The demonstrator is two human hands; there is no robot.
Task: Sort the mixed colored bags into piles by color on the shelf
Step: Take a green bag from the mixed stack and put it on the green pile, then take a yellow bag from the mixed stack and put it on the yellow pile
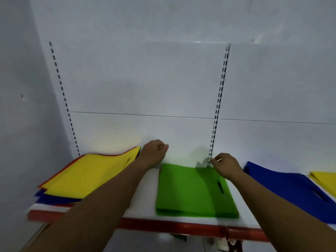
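Left hand (154, 153) curled beside raised corner of yellow bag (87, 175) topping mixed pile (54, 197), grip unclear; right hand (227, 166) loose, empty, over green bag (194, 190). Left nearer pile, shelf (143, 197) left end.

On the shelf (172, 225), left to right: mixed stack (81, 177), lone bag (190, 190) at centre, another bag (283, 184), then last bag (325, 179) at the frame's edge.

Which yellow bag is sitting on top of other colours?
The big yellow fabric bag on the left: blue bags and red bags peek out beneath it. The yellow bag at the far right shows only yellow.
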